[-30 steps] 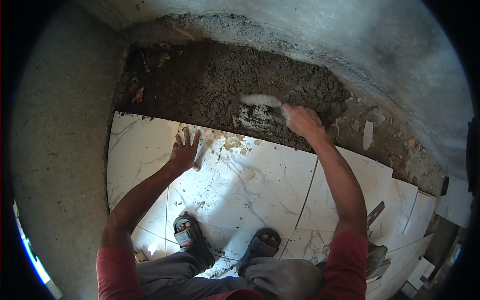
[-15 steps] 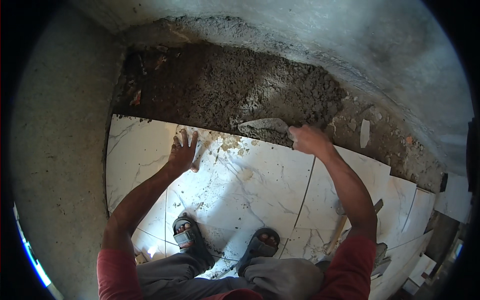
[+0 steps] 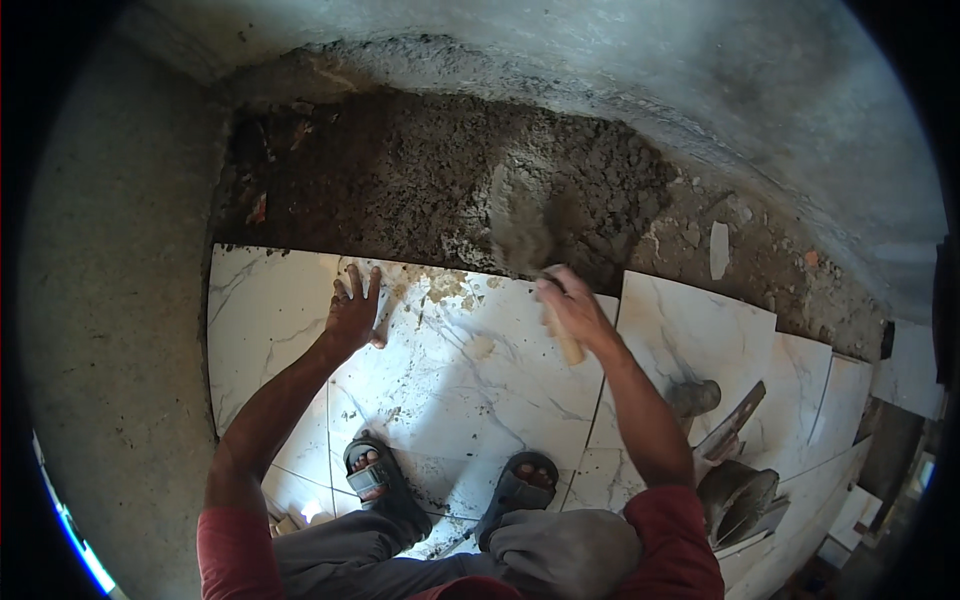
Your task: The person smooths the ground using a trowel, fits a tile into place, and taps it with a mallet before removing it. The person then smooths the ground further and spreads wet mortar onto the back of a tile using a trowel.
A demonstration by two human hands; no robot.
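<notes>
My left hand [image 3: 354,312] lies with fingers spread on a white marble-patterned floor tile [image 3: 430,370], close to its far edge. My right hand [image 3: 575,305] is wrapped round the light wooden handle of a trowel [image 3: 522,225]. The blade, smeared by motion, is over the dark wet mortar [image 3: 430,165] just past the tile edge. Wet mortar crumbs and a brownish smear lie on the tile between my hands.
A rubber-headed mallet [image 3: 694,398], a flat metal-edged tool [image 3: 731,420] and a dark bucket-like container [image 3: 738,500] stand right of my right arm. Concrete walls [image 3: 120,260] border the left and far sides. Rubble and a white tile shard [image 3: 719,250] lie far right.
My right hand has moved left and turned the trowel, so its blade points away over the mortar instead of lying along the tile edge. My left hand stays on the tile.
</notes>
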